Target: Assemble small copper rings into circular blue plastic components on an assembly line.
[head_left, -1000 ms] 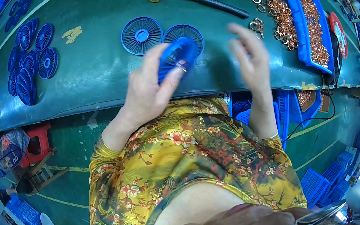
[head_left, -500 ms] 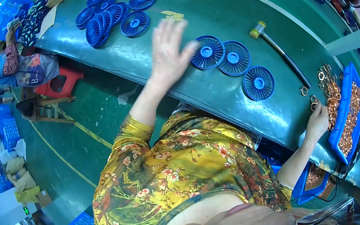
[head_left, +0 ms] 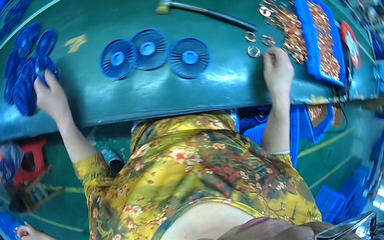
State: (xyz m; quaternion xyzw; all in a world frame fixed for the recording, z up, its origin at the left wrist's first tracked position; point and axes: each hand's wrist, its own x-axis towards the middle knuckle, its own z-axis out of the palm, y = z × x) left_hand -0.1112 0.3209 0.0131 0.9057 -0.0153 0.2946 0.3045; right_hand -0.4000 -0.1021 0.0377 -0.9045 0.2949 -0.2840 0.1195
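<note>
My left hand (head_left: 52,97) is at the left pile, its thumb and fingers closed on the rim of a blue spoked plastic disc (head_left: 45,67). Several more blue discs (head_left: 24,90) lie heaped around it. Three like them stand in a row mid-table: a left disc (head_left: 118,59), a middle disc (head_left: 147,49) overlapping it, and a right disc (head_left: 189,57) apart. My right hand (head_left: 278,70) rests by the loose copper rings, fingers curled together; what they hold, if anything, is hidden. Just beyond its fingertips lies a ring (head_left: 267,40), with another ring (head_left: 254,51) to the left.
A mallet (head_left: 211,14) with a yellow-faced head lies at the back. Copper rings spill in a heap (head_left: 292,30) against a blue tray (head_left: 308,33) full of them. Yellowish scraps (head_left: 76,43) lie near the disc pile. Another person's hands (head_left: 33,238) show at lower left.
My view has swung round, so the table now runs across in front. My left hand has gone from open above the table to gripping a disc in the pile. The right stays near the rings.
</note>
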